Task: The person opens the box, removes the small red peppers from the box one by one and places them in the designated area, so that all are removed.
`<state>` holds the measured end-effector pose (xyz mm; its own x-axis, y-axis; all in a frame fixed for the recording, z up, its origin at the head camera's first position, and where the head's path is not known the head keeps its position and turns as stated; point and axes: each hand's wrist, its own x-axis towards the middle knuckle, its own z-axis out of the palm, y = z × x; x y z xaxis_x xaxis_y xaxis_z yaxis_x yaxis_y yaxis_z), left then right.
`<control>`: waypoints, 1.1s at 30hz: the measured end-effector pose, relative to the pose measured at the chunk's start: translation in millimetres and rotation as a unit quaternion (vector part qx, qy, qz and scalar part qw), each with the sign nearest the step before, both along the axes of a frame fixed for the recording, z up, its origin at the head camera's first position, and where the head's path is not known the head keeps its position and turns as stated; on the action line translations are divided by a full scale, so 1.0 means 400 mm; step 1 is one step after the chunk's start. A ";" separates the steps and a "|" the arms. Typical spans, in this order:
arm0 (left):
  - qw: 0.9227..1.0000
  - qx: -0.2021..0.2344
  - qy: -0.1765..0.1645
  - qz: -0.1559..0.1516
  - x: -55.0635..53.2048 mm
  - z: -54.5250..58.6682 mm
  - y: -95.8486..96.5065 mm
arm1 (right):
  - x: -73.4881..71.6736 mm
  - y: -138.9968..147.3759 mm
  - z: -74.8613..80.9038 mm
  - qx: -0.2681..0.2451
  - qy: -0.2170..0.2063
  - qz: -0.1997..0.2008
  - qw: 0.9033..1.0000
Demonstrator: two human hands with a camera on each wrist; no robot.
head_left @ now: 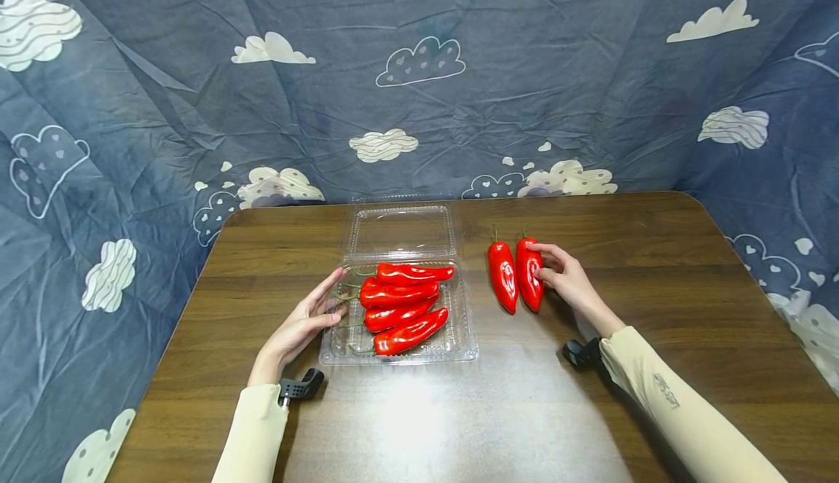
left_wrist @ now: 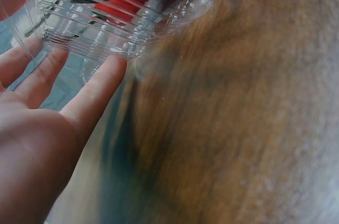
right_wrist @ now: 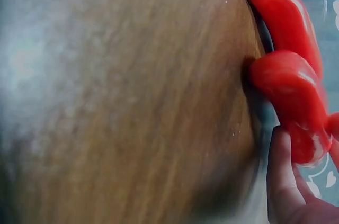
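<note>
A clear plastic clamshell box (head_left: 464,352) lies with its lid folded back, holding several glossy red peppers (head_left: 398,295) with green stems. My left hand (head_left: 298,330) touches the box's left side; in the left wrist view its nearly straight fingers (left_wrist: 100,86) rest against the ribbed clear wall. To the right of the box, two more red peppers lie side by side on the table. My right hand (head_left: 572,284) pinches the right-hand pepper (head_left: 529,283) between thumb and fingers, as the right wrist view also shows. The other pepper (head_left: 502,277) lies just left of it, untouched.
The clear lid (head_left: 403,232) lies flat toward the table's back edge. The brown wood-grain table (head_left: 655,264) has a bright glare spot near its front. A blue-grey cloth (head_left: 419,119) printed with clouds hangs behind and at both sides.
</note>
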<state>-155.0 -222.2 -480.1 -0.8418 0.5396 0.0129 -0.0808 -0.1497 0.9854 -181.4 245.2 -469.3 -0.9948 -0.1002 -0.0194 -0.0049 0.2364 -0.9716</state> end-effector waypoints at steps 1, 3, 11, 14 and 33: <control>1.000 0.002 0.002 -0.002 0.000 -0.001 0.000 | -0.001 -0.002 0.000 0.007 0.002 0.002 1.000; 1.000 0.005 0.003 -0.004 -0.001 -0.001 -0.001 | -0.004 -0.005 -0.001 0.016 0.003 0.004 1.000; 1.000 0.013 -0.002 -0.004 0.000 0.004 0.003 | -0.009 -0.008 0.000 0.050 -0.002 0.013 0.999; 1.000 0.013 -0.002 -0.004 0.000 0.003 0.003 | -0.010 -0.009 -0.001 0.053 -0.005 0.014 0.998; 1.000 0.014 -0.002 -0.001 0.000 -0.001 0.002 | -0.013 0.006 0.010 -0.007 0.014 -0.004 1.000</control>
